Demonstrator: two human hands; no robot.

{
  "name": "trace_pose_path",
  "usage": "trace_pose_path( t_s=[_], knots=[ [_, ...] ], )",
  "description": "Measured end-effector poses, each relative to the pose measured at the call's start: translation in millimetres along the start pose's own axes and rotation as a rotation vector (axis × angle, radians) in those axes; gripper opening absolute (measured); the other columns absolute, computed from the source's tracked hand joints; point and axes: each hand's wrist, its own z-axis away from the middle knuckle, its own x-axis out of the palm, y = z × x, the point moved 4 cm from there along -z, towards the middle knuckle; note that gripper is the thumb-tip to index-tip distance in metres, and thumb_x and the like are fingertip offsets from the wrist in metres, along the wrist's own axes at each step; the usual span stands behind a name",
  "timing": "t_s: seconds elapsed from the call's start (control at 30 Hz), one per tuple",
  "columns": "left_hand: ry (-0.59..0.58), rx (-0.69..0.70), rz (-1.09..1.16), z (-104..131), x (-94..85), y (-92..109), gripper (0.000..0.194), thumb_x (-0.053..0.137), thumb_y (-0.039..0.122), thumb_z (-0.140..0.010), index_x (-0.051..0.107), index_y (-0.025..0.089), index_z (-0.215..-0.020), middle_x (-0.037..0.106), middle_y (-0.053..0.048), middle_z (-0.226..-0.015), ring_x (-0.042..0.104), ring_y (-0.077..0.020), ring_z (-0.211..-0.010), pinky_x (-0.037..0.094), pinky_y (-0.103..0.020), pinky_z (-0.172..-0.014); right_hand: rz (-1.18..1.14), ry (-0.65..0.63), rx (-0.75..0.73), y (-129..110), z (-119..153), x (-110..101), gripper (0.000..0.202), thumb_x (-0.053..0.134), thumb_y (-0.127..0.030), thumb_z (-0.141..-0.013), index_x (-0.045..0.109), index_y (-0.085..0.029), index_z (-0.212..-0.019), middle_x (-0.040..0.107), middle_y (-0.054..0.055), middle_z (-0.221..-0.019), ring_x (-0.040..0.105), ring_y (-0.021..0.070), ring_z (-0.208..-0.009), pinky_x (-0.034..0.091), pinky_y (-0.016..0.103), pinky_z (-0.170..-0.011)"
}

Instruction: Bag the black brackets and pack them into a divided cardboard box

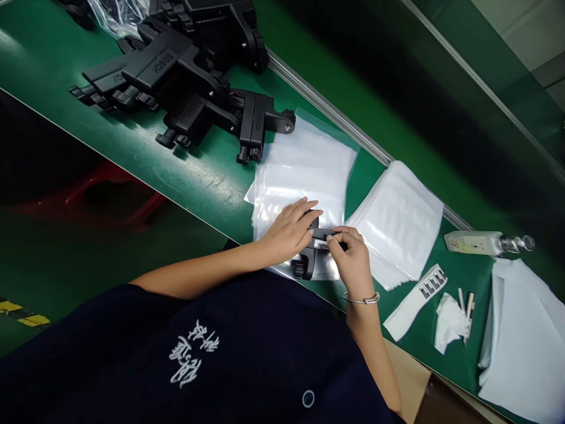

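Observation:
A black plastic part [308,254] with a knob lies on a stack of clear plastic bags [304,168] near the table's front edge. My left hand [289,232] rests over the part's left side, its fingers spread and pointing right. At the part's right end is my right hand [351,250], thumb and fingers pinched together at a small white label [321,244] on the black surface. Whether the fingertips hold the label's edge or only press on it is hidden.
Several black parts [176,76] are piled at the upper left. To the right are more bags [397,218], a label strip [415,300], crumpled tissue [449,323], pens [469,315], a bottle [474,242] and white sheets [525,347]. A red stool [101,191] stands below the green table [145,162].

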Motion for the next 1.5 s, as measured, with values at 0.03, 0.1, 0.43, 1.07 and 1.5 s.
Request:
trace_pose_path(
  t_s=[0.03, 0.1, 0.43, 1.07, 1.5],
  knots=[
    [0.027, 0.009, 0.003, 1.1, -2.3, 0.0, 0.043, 0.039, 0.021, -0.093, 0.043, 0.016, -0.135, 0.039, -0.015, -0.148, 0.025, -0.0300, -0.144, 0.029, -0.052, -0.116, 0.013, 0.005, -0.007, -0.7, 0.2, 0.2, 0.023, 0.056, -0.034, -0.079, 0.057, -0.022, -0.060, 0.064, 0.007, -0.098, 0.056, 0.0248, -0.103, 0.034, 0.047, -0.100],
    [0.098, 0.077, 0.006, 4.8, -8.0, 1.3, 0.042, 0.041, 0.021, -0.092, 0.046, 0.017, -0.133, 0.046, -0.013, -0.143, 0.033, -0.0280, -0.140, 0.033, -0.050, -0.113, 0.029, 0.011, -0.021, -2.0, 0.3, 1.6, 0.022, 0.056, -0.033, -0.079, 0.057, -0.022, -0.060, 0.064, 0.007, -0.097, 0.056, 0.0248, -0.102, 0.034, 0.047, -0.100],
    [-0.077, 0.364, -0.199, 11.1, -13.7, 5.7, 0.032, 0.045, 0.018, -0.088, 0.072, 0.026, -0.104, 0.071, -0.002, -0.114, 0.060, -0.0229, -0.109, 0.038, -0.040, -0.083, -0.008, 0.124, -0.067, 8.1, 10.8, -29.7, 0.018, 0.058, -0.037, -0.086, 0.069, -0.023, -0.085, 0.067, 0.007, -0.113, 0.060, 0.0248, -0.110, 0.043, 0.046, -0.100],
    [-0.183, 0.569, -0.438, 13.0, -23.3, 21.9, 0.031, 0.049, 0.016, -0.089, 0.068, 0.025, -0.111, 0.068, -0.005, -0.097, 0.056, -0.0205, -0.090, 0.036, -0.035, -0.076, 0.273, -0.068, -0.250, 38.6, 10.1, -26.9, 0.046, 0.061, -0.044, -0.087, 0.055, -0.032, -0.131, 0.059, 0.007, -0.135, 0.046, 0.0308, -0.133, 0.021, 0.066, -0.112],
    [-0.159, -0.017, -0.450, 8.3, -2.8, -41.1, 0.060, 0.042, 0.039, -0.094, 0.031, 0.016, -0.148, 0.030, -0.016, -0.156, 0.025, -0.0326, -0.145, 0.021, -0.060, -0.114, 0.307, 0.464, -0.711, 7.4, 59.8, -59.2, 0.057, 0.065, -0.025, -0.086, 0.038, -0.030, -0.136, 0.064, 0.007, -0.109, 0.061, 0.0252, -0.109, 0.033, 0.056, -0.110]
  ],
)
